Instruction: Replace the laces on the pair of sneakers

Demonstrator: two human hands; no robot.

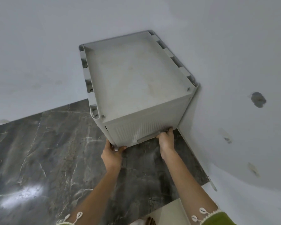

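You are holding a pale grey plastic storage box [136, 75] by the bottom edge of its front. It is standing on the floor, pushed into the corner where two walls meet. Its ribbed front panel [144, 125] is facing you and sitting closed, so whether the sneakers are inside is hidden.

Your left hand [112, 155] is gripping the box's lower left front corner, with the fingers curling round the side and the thumb lying along the bottom edge. Your right hand [166, 140] is gripping the bottom edge near the box's lower right corner, just beside the end of a long recessed handle [147, 138]. Its fingertips are tucking under the edge, out of sight.

The box's top is showing as a shallow, bare tray with notched rails down both sides.

Below and to the left of the box, a dark marble floor [47, 151] with white veins is spreading out. Behind the box, a plain grey wall [39, 54] is rising. To the right of the box, a second grey wall [234, 62] is carrying a dark patch [258, 99] and fainter marks.

Nearest you, green sleeves [217, 219] with white lace trim are ending at your forearms.
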